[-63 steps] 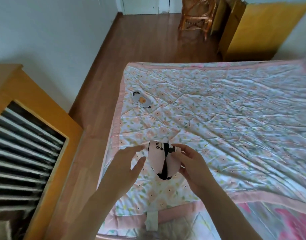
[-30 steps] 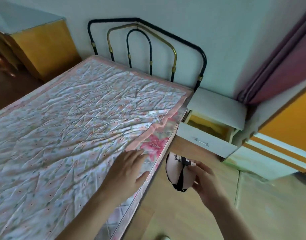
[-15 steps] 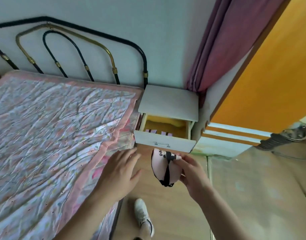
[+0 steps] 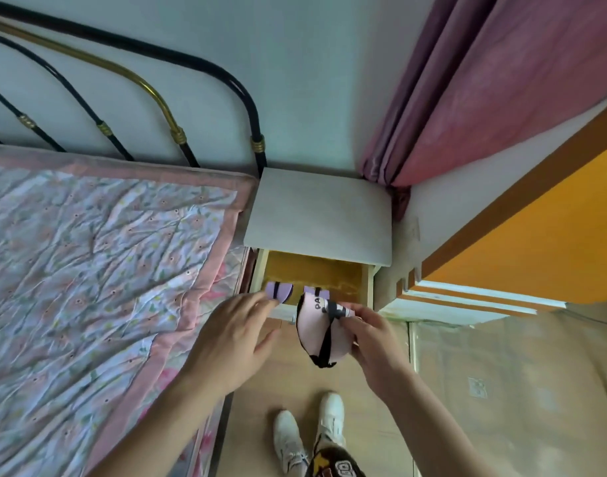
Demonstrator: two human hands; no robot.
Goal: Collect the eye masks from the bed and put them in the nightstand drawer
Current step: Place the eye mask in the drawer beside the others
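The right hand (image 4: pixel 370 342) pinches a folded pink mask (image 4: pixel 314 333) by its upper edge, black strap wrapped round it, just in front of the open drawer (image 4: pixel 367 284). The left hand (image 4: pixel 233 342) is spread and holds nothing, its fingertips at the drawer's front edge, about 9 o'clock from the mask.

What could go wrong, as I judge it: the mask hangs at the drawer's front rim, not yet over the inside, so letting go now would likely drop it to the floor at 6 o'clock, near the shoes (image 4: pixel 309 435). The fold is held only by the pinch and may spring open on release, leaving the strap over the rim to catch when the drawer shuts.

The drawer, under the nightstand (image 4: pixel 319 218) top at 12 o'clock, has a yellow bottom. Two lilac masks (image 4: pixel 279 291) with dark straps lie at its front, toward the left; the rest of the bottom shows bare. The bed (image 4: pixel 99 270) lies at 9 o'clock.
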